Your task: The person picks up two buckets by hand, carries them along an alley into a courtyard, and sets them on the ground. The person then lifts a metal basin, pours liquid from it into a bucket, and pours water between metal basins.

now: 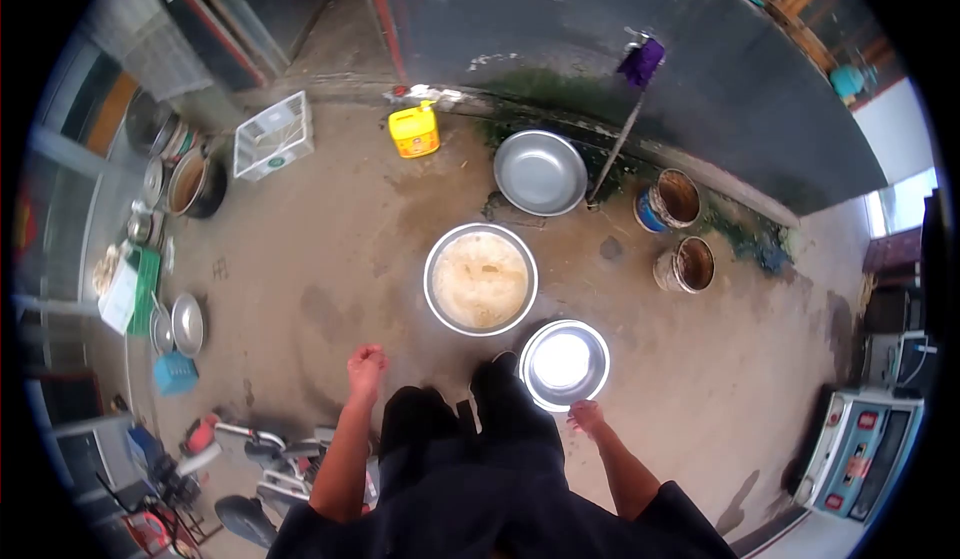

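Observation:
My left hand (367, 367) hangs over the bare ground to the left of my knees, its fingers loosely curled and nothing visible in them. My right hand (586, 416) is at the near rim of a small metal basin (598, 387), fingers slightly apart; whether it touches the rim I cannot tell. Bright light reflects from inside that basin. Ahead of my feet stands a larger metal basin (430, 285) holding cloudy, tan, foamy contents. Behind it, near the wall, a wide grey metal basin (541, 171) sits on wet ground.
A yellow jug (415, 132) and a white plastic crate (273, 137) stand near the wall. Two dirty buckets (684, 266) are on the right. A pole with purple cloth (642, 62) leans on the wall. Pots and a green crate (145, 289) line the left; a vehicle (862, 456) is at right.

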Tool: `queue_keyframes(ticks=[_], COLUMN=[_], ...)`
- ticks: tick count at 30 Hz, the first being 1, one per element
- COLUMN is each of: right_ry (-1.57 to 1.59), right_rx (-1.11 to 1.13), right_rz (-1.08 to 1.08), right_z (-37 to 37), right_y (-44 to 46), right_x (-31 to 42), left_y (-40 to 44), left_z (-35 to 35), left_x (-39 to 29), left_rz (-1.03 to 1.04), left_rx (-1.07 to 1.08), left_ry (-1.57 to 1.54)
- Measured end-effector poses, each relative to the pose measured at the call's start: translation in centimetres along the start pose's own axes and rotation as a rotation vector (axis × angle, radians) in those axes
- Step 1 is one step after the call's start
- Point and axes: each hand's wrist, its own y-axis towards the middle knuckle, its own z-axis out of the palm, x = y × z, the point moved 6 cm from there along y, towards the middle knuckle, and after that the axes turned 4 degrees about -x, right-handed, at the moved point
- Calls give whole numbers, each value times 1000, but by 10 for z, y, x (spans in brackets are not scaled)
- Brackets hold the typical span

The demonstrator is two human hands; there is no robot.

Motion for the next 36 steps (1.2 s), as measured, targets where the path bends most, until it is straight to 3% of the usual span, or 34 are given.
queue_keyframes(ticks=[5,7,11,16,18,20,21,22,25,27,28,31,32,33,35,36], right_ry=[97,370,452,109,-49,-308,-312,-251,-147,-124,-126,151,129,129,75,239], right_rx=[-38,-68,-128,-289,-356,-486,-489,-331,-378,-410,-400,-251,-393,-387,-378,-301], right_rz=[12,-128,-44,-148,-224,-250,-202,-93,-34,29,49,101,68,78,-33,-48], right_z=[6,16,57,122,139,146,149,151,150,157,162,184,185,186,181,180], right_y=[25,31,72,127,166,205,230,253,320,361,374,400,411,416,425,415], right_x=[36,63,86,95,101,101,88,85,71,58,59,62,51,40,34,42], left_y=[68,102,207,335,391,425,438,458,498,471,482,507,508,504,494,492], left_z=[56,73,117,131,144,159,164,164,169,208,205,204,204,207,216,216], left_x=[-4,4,44,112,133,150,159,182,224,222,239,269,269,267,256,252], left_rz=[-61,-136,-143,-98,235,250,277,263,306,-60,-76,70,71,76,182,197], left_rx=[104,106,252,274,315,277,246,250,122,299,284,323,249,179,111,79], left_ry=[147,269,454,695,911,1037,1158,1180,992,688,701,699,517,332,333,354])
